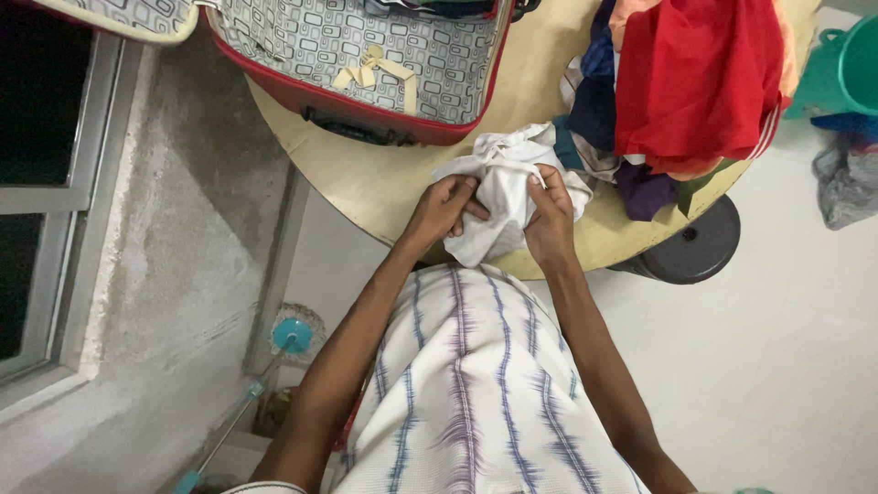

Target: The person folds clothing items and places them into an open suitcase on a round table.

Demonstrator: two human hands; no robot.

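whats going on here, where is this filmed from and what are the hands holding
There is one picture, taken by a camera worn on a person's head, looking straight down past their striped shirt at their own two bare hands. The left hand and right hand both grip a bunched white cloth at the edge of a round, pale table. On the table lie an open red suitcase with patterned lining and a pile of clothes, with a red garment on top. A dark stool stands on the floor under the table edge.
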